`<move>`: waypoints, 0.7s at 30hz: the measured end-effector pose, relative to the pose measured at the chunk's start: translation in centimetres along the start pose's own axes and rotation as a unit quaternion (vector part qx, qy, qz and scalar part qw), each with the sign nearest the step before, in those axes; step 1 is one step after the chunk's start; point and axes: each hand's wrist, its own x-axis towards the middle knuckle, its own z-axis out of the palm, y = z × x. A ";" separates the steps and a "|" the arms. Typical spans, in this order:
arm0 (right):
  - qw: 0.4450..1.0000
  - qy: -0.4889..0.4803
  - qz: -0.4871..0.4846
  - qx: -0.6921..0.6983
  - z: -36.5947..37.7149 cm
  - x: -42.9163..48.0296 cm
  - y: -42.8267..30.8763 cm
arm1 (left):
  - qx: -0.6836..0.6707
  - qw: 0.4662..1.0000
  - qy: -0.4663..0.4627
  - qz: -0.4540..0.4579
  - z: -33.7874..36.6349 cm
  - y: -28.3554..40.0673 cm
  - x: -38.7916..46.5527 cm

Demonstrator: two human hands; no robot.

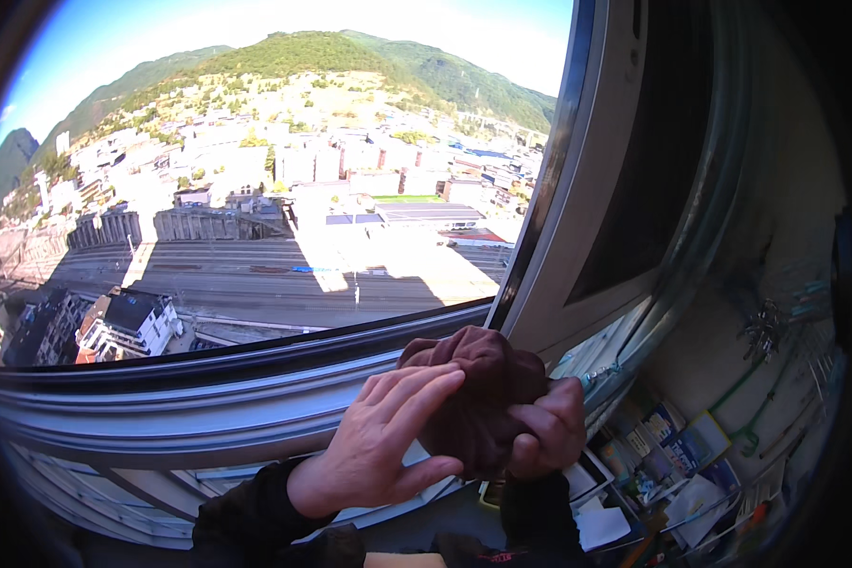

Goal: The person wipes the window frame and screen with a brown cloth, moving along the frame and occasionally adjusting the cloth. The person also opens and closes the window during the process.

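Observation:
A bunched dark maroon cloth (472, 397) is held up in front of me, near the lower corner of an open window. My right hand (550, 426) grips its right side with curled fingers. My left hand (390, 433) lies flat against the cloth's left side, fingers extended and thumb apart, not closed on it. Just beyond the cloth runs the metal window track (220, 397), with the upright window frame (547, 248) rising behind the cloth to the right.
Outside lie rail tracks, buildings and green hills. A translucent curtain (703, 263) hangs right of the sash. Books (681, 447), papers (602, 527) and small items crowd the lower right. Several hangers or clips (763, 330) hang on the wall. Metal railings (106, 490) run below the sill.

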 end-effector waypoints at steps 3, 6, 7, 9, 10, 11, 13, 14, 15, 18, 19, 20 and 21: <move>0.994 0.085 0.063 0.010 -2.6 -1.7 5.1 | 0.045 0.990 0.103 -0.079 6.0 -0.7 5.0; 0.965 0.074 0.244 0.064 -3.6 -2.6 8.9 | -0.009 0.977 0.167 -0.135 9.8 -1.6 9.2; 0.953 0.090 0.274 0.087 -3.6 -2.9 9.8 | -0.026 0.969 0.187 -0.162 10.6 -2.0 10.0; 0.914 0.054 0.368 0.161 -2.6 -3.4 11.0 | -0.021 0.965 0.205 -0.161 11.4 -2.5 10.8; 0.932 0.014 0.336 0.134 -2.2 -3.5 11.2 | 0.019 0.968 0.230 -0.094 11.5 -2.7 11.0; 0.933 -0.029 0.334 0.128 -1.5 -3.6 11.2 | -0.013 0.968 0.222 -0.117 11.4 -2.8 10.8; 0.968 -0.052 0.240 0.048 -0.6 -3.4 10.5 | -0.060 0.964 0.211 -0.148 10.9 -2.8 10.3; 0.973 -0.051 0.215 0.066 -0.1 -3.2 9.9 | -0.058 0.962 0.216 -0.154 10.5 -2.7 10.0; 0.971 -0.053 0.212 0.101 0.4 -2.8 9.1 | -0.047 0.956 0.229 -0.179 10.1 -2.5 9.5; 0.974 -0.050 0.179 0.132 1.5 -1.5 6.8 | -0.014 0.941 0.257 -0.221 7.8 -2.2 7.3; 0.976 -0.041 0.152 0.148 1.7 -1.2 6.3 | -0.036 0.936 0.276 -0.214 6.9 -2.3 6.2; 0.975 -0.062 0.143 0.159 1.7 -1.1 5.9 | -0.008 0.940 0.271 -0.208 5.6 -2.5 5.0; 0.977 -0.036 0.120 0.171 1.5 -1.1 5.6 | 0.034 0.936 0.289 -0.197 4.4 -2.8 3.8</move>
